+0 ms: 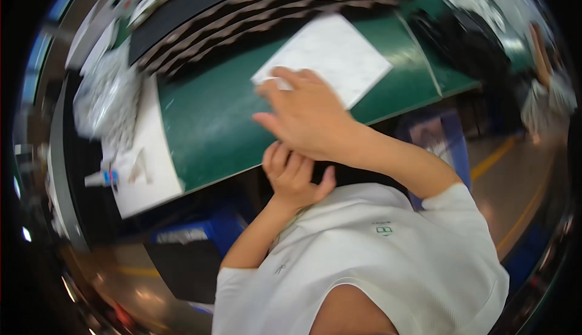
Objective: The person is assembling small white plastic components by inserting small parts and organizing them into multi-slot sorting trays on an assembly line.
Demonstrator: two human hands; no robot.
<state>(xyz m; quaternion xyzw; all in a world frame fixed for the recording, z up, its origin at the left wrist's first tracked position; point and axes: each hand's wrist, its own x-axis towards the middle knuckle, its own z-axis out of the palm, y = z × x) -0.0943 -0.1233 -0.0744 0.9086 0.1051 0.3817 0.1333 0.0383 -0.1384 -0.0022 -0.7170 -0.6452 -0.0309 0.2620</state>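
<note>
My right hand (306, 114) reaches over the green table with its fingers spread and slightly blurred. Its fingertips lie above the left corner of a white sheet (339, 56), which rests at an angle on the table. Whether they touch the sheet I cannot tell. Just below, my left hand (292, 174) is at the table's front edge, close under my right wrist. Its fingers are loosely bent and the thumb stands apart, with nothing visible in it. The green tabletop (212, 117) shows to the left of both hands.
Stacked dark trays (254, 26) line the back. On the left, a clear plastic bag (109, 102) of pale parts and a small white bottle (102, 179) lie near a white board (160, 183). A black bag (467, 41) lies at right; blue bins stand below.
</note>
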